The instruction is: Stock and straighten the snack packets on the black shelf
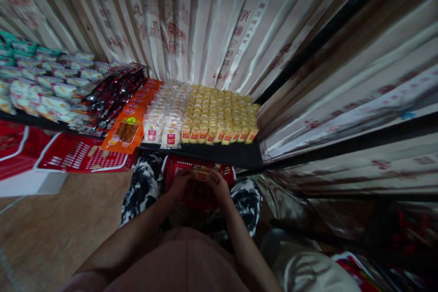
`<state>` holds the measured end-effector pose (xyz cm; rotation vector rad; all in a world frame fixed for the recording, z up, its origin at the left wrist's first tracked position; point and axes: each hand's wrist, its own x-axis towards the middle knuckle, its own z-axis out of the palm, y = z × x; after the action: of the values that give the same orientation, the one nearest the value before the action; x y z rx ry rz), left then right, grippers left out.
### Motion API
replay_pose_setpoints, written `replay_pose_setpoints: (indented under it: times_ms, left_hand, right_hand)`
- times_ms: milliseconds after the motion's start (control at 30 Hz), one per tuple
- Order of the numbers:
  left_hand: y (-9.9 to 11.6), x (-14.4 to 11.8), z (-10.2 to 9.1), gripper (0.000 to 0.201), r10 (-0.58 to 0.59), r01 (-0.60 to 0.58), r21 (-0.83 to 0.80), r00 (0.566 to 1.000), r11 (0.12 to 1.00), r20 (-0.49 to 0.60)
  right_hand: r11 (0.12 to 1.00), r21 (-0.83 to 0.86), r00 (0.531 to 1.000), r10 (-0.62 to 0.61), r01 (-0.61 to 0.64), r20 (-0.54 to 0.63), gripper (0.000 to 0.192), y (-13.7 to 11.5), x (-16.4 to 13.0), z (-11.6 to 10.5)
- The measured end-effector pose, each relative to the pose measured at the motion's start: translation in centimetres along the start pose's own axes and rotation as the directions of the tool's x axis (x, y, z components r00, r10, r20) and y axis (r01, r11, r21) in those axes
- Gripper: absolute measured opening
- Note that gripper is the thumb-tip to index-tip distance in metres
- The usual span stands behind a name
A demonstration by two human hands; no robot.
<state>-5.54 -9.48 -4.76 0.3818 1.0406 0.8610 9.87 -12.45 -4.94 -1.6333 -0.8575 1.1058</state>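
A small wrapped snack pack [200, 174] with a reddish-orange label is held between my two hands, over a red plastic basket [231, 172] in my lap. My left hand [181, 183] closes on the pack's left end, and my right hand [219, 184] grips its right end. Dim light blurs the fingers. Just beyond, on a black shelf [205, 151], stand rows of similar yellow packs [219, 116] with orange labels. Left of these are white-wrapped packs [167, 116] with red labels.
An orange snack bag [132, 121], dark red packs [116, 93] and many white packets [51, 86] fill the shelf's left. Another red basket [85, 153] sits below. Printed curtains [198, 18] hang behind, with a dark bar [328, 32] at right.
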Motion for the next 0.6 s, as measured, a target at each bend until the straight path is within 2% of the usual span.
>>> replay_pose_setpoints:
  times_ms: [100, 267, 400, 500, 600]
  left_hand:
    - [1.0, -0.9, 0.4, 0.027, 0.009, -0.009, 0.009, 0.999, 1.0, 0.043]
    - [3.0, -2.2, 1.8, 0.036, 0.068, -0.074, 0.037, 0.988, 0.997, 0.142]
    - [3.7, -2.4, 3.3, 0.043, 0.135, -0.147, 0.164, 0.987, 0.975, 0.081]
    - [4.2, -2.3, 4.6, 0.037, 0.221, -0.22, 0.281, 0.975, 0.934, 0.028]
    - [5.2, -2.3, 6.1, 0.031, 0.327, -0.323, 0.366, 0.943, 0.872, 0.054]
  right_hand:
    - [0.991, 0.098, 0.995, 0.093, -0.095, 0.03, 0.057, -1.6, -0.1, -0.3]
    - [0.967, 0.228, 0.993, 0.098, -0.111, 0.067, 0.053, -3.7, -0.7, -0.6]
    - [0.954, 0.278, 0.993, 0.096, -0.111, 0.067, 0.048, -4.2, -1.1, -0.3]
    - [0.974, 0.216, 0.997, 0.059, -0.068, 0.048, 0.042, -4.4, -1.2, -0.4]
    - [0.995, -0.008, 0.993, -0.102, 0.102, -0.055, 0.037, -5.3, -0.8, -1.5]
